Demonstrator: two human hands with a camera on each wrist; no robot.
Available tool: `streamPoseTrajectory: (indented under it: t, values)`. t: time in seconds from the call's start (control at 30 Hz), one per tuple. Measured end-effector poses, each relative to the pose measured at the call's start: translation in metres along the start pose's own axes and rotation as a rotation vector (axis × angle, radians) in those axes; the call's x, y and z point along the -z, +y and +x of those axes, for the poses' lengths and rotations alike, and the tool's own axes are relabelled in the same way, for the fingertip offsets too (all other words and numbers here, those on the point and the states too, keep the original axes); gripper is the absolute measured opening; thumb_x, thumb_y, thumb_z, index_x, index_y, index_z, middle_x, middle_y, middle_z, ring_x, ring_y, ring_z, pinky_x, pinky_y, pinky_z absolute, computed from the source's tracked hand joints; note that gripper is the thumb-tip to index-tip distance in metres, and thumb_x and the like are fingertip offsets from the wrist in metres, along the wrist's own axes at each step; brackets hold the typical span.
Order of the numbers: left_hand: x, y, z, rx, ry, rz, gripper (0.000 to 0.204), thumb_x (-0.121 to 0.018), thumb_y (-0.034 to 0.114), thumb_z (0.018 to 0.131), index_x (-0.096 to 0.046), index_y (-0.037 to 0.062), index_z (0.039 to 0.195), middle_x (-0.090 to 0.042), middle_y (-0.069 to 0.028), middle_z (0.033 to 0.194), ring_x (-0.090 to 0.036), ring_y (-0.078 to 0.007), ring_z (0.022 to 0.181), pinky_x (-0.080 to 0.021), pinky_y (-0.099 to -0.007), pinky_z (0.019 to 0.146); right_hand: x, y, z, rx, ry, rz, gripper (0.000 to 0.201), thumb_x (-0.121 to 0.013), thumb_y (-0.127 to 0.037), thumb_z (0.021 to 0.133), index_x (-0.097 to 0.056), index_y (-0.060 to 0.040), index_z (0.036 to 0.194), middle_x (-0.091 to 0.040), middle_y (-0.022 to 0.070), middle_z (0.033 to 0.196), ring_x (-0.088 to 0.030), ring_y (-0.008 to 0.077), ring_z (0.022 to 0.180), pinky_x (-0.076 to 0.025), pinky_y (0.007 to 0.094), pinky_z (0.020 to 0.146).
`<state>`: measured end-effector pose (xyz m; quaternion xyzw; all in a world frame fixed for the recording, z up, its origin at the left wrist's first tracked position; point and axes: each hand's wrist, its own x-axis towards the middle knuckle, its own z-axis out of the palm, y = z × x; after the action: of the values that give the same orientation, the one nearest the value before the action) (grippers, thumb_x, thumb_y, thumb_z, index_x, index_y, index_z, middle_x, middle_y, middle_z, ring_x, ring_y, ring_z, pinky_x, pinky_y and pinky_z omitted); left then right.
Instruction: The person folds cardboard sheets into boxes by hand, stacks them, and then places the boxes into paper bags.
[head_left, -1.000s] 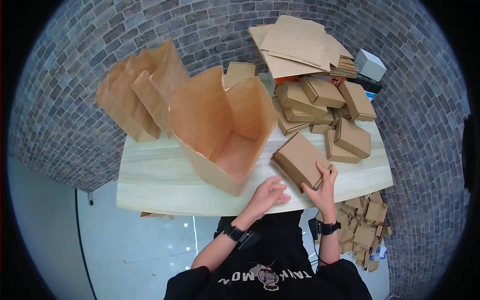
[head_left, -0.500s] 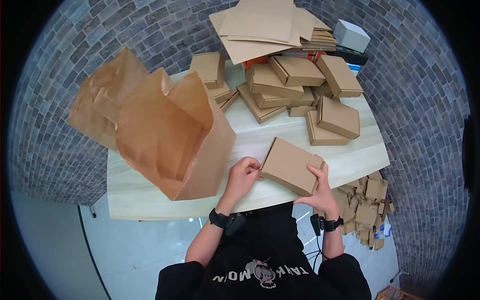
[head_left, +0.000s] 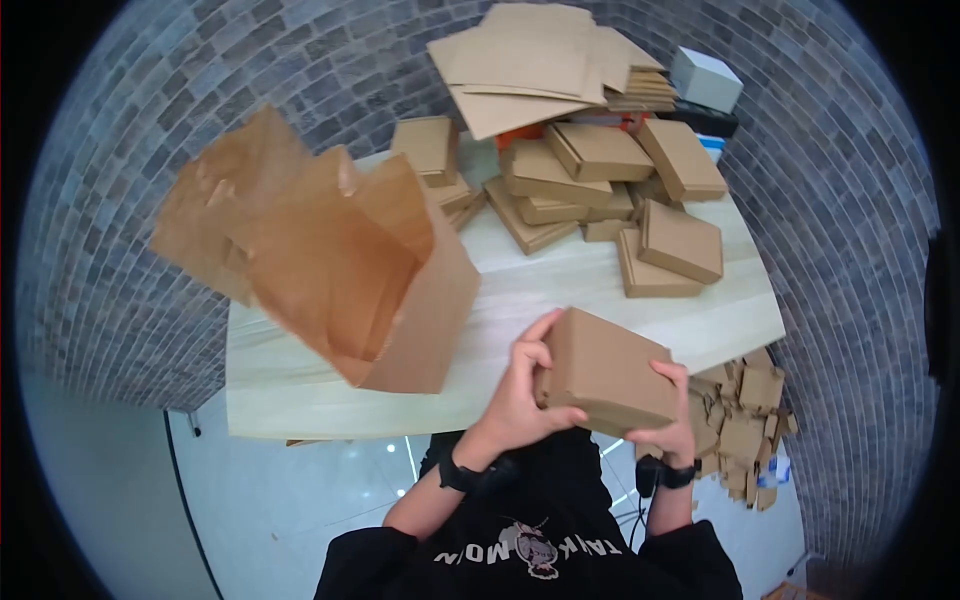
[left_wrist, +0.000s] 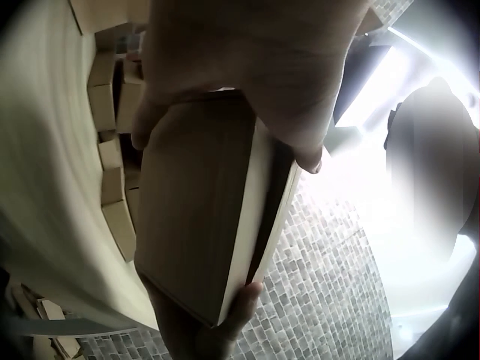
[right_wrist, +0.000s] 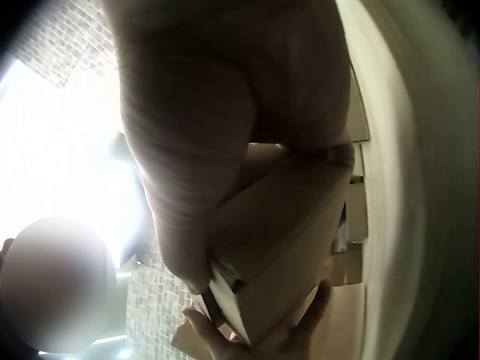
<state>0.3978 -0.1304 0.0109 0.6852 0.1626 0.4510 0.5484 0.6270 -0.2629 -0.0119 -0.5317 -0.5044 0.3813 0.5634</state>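
A closed brown cardboard box (head_left: 615, 362) is held between both hands close to the table's front edge, its broad face turned up. The left hand (head_left: 518, 395) grips its left end, fingers on the far side and thumb along the near lower edge. At the other end the right hand (head_left: 672, 412) holds it, fingers over the top edge and thumb beneath. In the left wrist view, the box (left_wrist: 199, 195) spans between the hands, with a dark slot along one side. The right wrist view shows the same box (right_wrist: 281, 247) below the right palm.
An open brown paper bag (head_left: 435, 320) stands to the left, with another paper bag (head_left: 195, 235) behind it. Several cardboard boxes (head_left: 600, 155) are piled at the back of the pale table (head_left: 330, 410). Flat cardboard sheets (head_left: 525, 55) lie stacked behind them. More cardboard (head_left: 740, 430) lies on the floor at right.
The left hand has moved from beside the box to grip its left end. The box has been turned and brought nearer the body, while the right hand keeps hold of it.
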Motion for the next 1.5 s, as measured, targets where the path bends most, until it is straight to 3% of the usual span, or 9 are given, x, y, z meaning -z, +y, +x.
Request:
streamPoseTrajectory:
  t: [0.17,0.27,0.47,0.53,0.7,0.8,1.07,1.27,1.5]
  values:
    - [-0.002,0.109,0.025,-0.245,-0.119,0.265,0.086,-0.092,0.031,0.064,-0.031,0.0110,0.121,-0.026,-0.0319,0.145,-0.029,-0.0498,0.137,-0.027,-0.0552,0.111,-0.006,-0.018,-0.011,0.313,0.070,0.032,0.102,-0.094,-0.039,0.056,-0.041,-0.0024,0.135,-0.050,0.0106,0.127,-0.050,0.0232,0.119,-0.040,0.0404,0.104]
    - [0.004,0.199,0.041,-0.278,-0.190,0.459,0.082,-0.086,0.024,0.065,-0.041,0.0127,0.131,-0.025,-0.0322,0.142,-0.031,-0.0528,0.130,-0.030,-0.0577,0.107,-0.034,-0.090,0.011,-0.368,0.137,0.756,0.112,-0.086,-0.064,0.058,-0.038,-0.0004,0.136,-0.051,0.0117,0.129,-0.050,0.0239,0.121,-0.040,0.0405,0.103]
    - [0.032,0.299,0.076,-0.324,-0.208,0.692,0.067,-0.077,0.026,0.070,-0.048,0.0118,0.130,-0.046,-0.0337,0.119,-0.036,-0.0531,0.121,-0.041,-0.0598,0.095,-0.111,-0.178,0.061,0.527,0.362,0.230,0.129,-0.059,-0.092,0.052,-0.034,0.0016,0.137,-0.046,0.0233,0.138,-0.048,0.0337,0.127,-0.041,0.0498,0.107]
    - [0.047,0.326,0.091,-0.249,-0.219,0.733,0.063,-0.073,0.028,0.072,-0.050,0.0076,0.127,-0.054,-0.0305,0.111,-0.045,-0.0472,0.114,-0.047,-0.0559,0.091,-0.127,-0.192,0.089,0.469,0.453,0.404,0.124,-0.076,-0.081,0.055,-0.036,0.0010,0.139,-0.049,0.0138,0.134,-0.049,0.0256,0.125,-0.040,0.0413,0.105]
    - [0.094,0.369,0.112,-0.105,-0.093,0.794,0.057,-0.069,0.031,0.076,-0.055,0.0042,0.125,-0.062,-0.0127,0.106,-0.063,-0.0234,0.095,-0.052,-0.0379,0.087,-0.120,-0.220,0.145,0.623,-0.100,0.389,0.129,-0.076,-0.080,0.056,-0.028,-0.0010,0.146,-0.047,0.0175,0.137,-0.045,0.0286,0.132,-0.040,0.0414,0.107]
    - [0.130,0.377,0.104,-0.138,-0.014,0.837,0.058,-0.071,0.029,0.078,-0.053,0.0102,0.130,-0.059,-0.0096,0.114,-0.057,-0.0220,0.109,-0.047,-0.0370,0.094,-0.125,-0.245,0.199,0.558,-0.391,0.675,0.107,-0.076,-0.066,0.073,-0.033,0.0015,0.144,-0.053,0.0154,0.132,-0.050,0.0263,0.126,-0.041,0.0401,0.106]
    - [0.170,0.348,0.109,0.115,-0.004,1.309,0.059,-0.071,0.035,0.075,-0.055,0.0095,0.126,-0.056,-0.0237,0.113,-0.049,-0.0368,0.115,-0.046,-0.0446,0.097,-0.199,-0.251,0.281,0.494,-0.647,-1.167,0.036,-0.069,-0.021,0.079,-0.068,0.0004,0.108,-0.068,0.0223,0.106,-0.066,0.0360,0.100,-0.054,0.0417,0.083]
    - [0.163,0.307,0.123,0.326,-0.151,1.336,0.069,-0.071,0.040,0.076,-0.051,0.0162,0.137,-0.047,-0.0335,0.122,-0.043,-0.0461,0.120,-0.044,-0.0496,0.100,-0.211,-0.223,0.300,0.548,-0.372,-1.184,0.020,-0.063,-0.018,0.080,-0.071,-0.0003,0.078,-0.068,0.0225,0.079,-0.067,0.0404,0.081,-0.054,0.0477,0.073]
    - [0.164,0.268,0.128,0.512,-0.423,1.373,0.080,-0.061,0.059,0.088,-0.042,0.0067,0.146,-0.042,-0.0370,0.139,-0.040,-0.0479,0.133,-0.040,-0.0485,0.106,-0.186,-0.213,0.303,0.391,-0.312,-1.088,0.019,-0.061,-0.011,0.076,-0.071,0.0045,0.082,-0.067,0.0272,0.084,-0.067,0.0426,0.081,-0.054,0.0479,0.074]
